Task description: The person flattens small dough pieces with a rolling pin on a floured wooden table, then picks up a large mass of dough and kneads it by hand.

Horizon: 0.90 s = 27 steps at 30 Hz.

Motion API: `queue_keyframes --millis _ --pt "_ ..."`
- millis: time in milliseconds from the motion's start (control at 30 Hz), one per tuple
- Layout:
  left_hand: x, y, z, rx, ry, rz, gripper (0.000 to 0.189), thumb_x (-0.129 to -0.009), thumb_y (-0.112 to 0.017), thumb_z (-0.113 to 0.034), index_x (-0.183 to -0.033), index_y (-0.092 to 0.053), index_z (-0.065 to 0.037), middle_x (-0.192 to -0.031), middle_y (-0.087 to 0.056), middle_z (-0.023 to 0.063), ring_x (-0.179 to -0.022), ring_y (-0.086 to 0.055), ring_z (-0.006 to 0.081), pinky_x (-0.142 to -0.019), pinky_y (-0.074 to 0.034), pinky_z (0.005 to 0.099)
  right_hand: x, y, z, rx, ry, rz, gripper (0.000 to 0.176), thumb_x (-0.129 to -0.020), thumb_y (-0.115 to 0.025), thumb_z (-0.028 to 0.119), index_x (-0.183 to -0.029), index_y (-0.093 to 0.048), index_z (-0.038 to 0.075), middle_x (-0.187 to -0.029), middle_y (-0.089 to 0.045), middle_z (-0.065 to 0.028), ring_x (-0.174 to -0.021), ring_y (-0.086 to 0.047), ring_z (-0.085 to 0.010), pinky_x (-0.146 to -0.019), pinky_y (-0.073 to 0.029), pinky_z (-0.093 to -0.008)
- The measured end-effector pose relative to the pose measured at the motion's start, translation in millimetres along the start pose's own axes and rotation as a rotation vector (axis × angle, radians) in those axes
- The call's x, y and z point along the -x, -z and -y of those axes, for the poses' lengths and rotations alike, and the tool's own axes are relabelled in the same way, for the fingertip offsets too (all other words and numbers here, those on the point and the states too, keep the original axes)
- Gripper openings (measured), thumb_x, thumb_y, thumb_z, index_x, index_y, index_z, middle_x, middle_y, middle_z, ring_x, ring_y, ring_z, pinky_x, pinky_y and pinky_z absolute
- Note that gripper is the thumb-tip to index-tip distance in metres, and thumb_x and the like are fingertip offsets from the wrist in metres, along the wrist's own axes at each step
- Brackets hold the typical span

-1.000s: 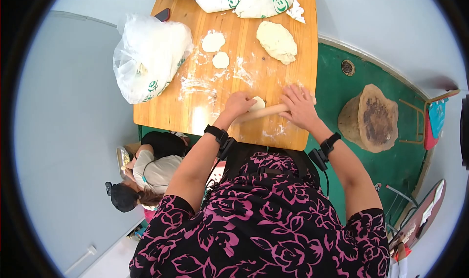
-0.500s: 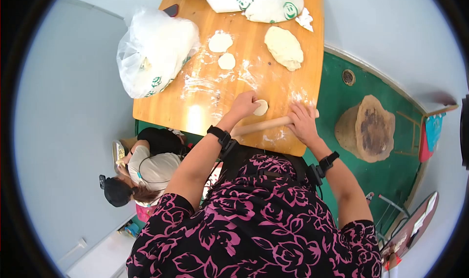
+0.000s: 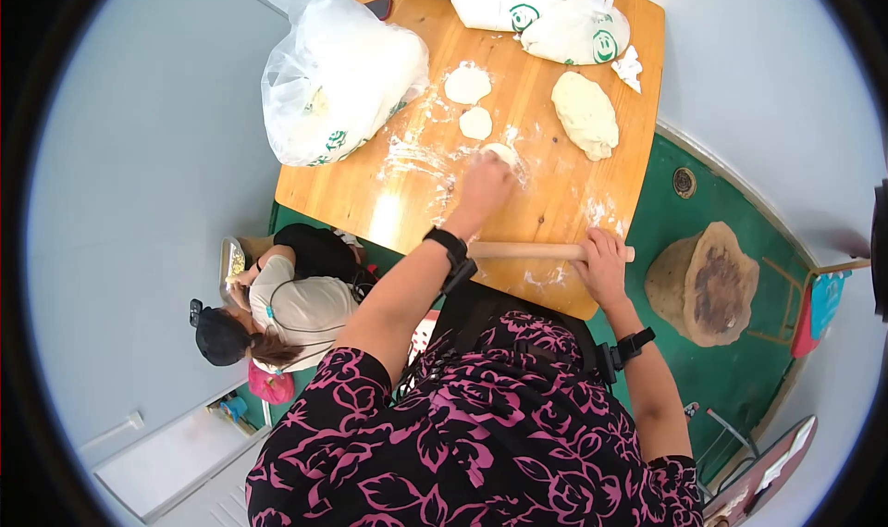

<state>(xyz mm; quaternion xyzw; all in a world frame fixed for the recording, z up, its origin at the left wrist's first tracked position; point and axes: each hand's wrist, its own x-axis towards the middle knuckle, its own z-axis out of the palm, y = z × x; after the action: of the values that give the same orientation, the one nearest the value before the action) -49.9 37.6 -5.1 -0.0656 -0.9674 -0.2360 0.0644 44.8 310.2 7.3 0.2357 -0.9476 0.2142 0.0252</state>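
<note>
Your left hand [image 3: 487, 187] and the dough disc [image 3: 501, 150] now sit farther up, at upper centre; blur hides the grip. Right of centre, your right hand [image 3: 603, 263] grasps the rolling pin [image 3: 527, 250]; a loosened hold could let it roll off the counter [image 3: 573, 203].

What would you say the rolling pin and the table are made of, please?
Rolling pin: probably wood, smooth and matt, judging by its pale, even tan. Table: likely varnished wood or a wood-look laminate; grain-like streaks and a bright glare patch show.
</note>
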Motion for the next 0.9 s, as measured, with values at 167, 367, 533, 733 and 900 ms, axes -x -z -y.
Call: queue_keyframes --millis 167,367,533,733,900 --pt "13.4 10.4 -19.5 0.275 0.116 0.023 0.014 -0.076 -0.062 -0.013 -0.086 -0.065 -0.004 -0.09 -0.061 0.0123 -0.088 -0.057 0.0318 -0.079 -0.045 0.0416 1.6 -4.1 -2.5 -0.003 0.003 -0.016 0.039 -0.065 -0.073 0.021 -0.098 -0.055 0.009 -0.114 -0.051 -0.0092 -0.113 -0.046 -0.0257 -0.096 -0.031 -0.0415" --pt "-8.8 12.1 -16.1 0.041 0.202 0.187 0.025 -0.068 -0.07 -0.017 -0.088 -0.061 -0.006 -0.092 -0.058 0.0123 -0.094 -0.053 0.0326 -0.079 -0.044 0.0405 0.5 -0.1 -0.2 -0.011 -0.003 -0.015 0.042 -0.065 -0.073 0.022 -0.1 -0.054 0.009 -0.115 -0.051 -0.0089 -0.114 -0.046 -0.0254 -0.097 -0.031 -0.0411" --pt "7.5 -1.0 -33.4 0.102 0.197 0.21 0.031 -0.064 -0.074 -0.018 -0.086 -0.057 -0.003 -0.084 -0.058 0.0161 -0.082 -0.056 0.0333 -0.072 -0.046 0.0397 -1.0 2.5 1.8 -0.022 0.004 -0.042 0.041 -0.064 -0.073 0.021 -0.098 -0.054 0.009 -0.114 -0.051 -0.0092 -0.112 -0.047 -0.0257 -0.096 -0.031 -0.0414" --pt "28.9 10.7 -17.4 0.262 0.303 0.491 0.027 -0.064 -0.071 -0.016 -0.087 -0.059 -0.006 -0.081 -0.061 0.0138 -0.079 -0.059 0.0313 -0.068 -0.047 0.0379 -2.4 1.1 -1.1 -0.048 0.028 -0.079 0.04 -0.063 -0.073 0.021 -0.095 -0.055 0.008 -0.111 -0.052 -0.0092 -0.109 -0.048 -0.026 -0.095 -0.032 -0.0415" --pt "16.3 14.5 -23.2 0.24 0.192 0.728 0.023 -0.068 -0.07 -0.016 -0.085 -0.062 -0.003 -0.079 -0.064 0.0121 -0.076 -0.062 0.025 -0.068 -0.049 0.0336 -10.3 5.6 -6.8 -0.098 0.075 -0.037 0.04 -0.06 -0.075 0.02 -0.092 -0.055 0.008 -0.108 -0.053 -0.0082 -0.108 -0.049 -0.026 -0.094 -0.032 -0.0413"
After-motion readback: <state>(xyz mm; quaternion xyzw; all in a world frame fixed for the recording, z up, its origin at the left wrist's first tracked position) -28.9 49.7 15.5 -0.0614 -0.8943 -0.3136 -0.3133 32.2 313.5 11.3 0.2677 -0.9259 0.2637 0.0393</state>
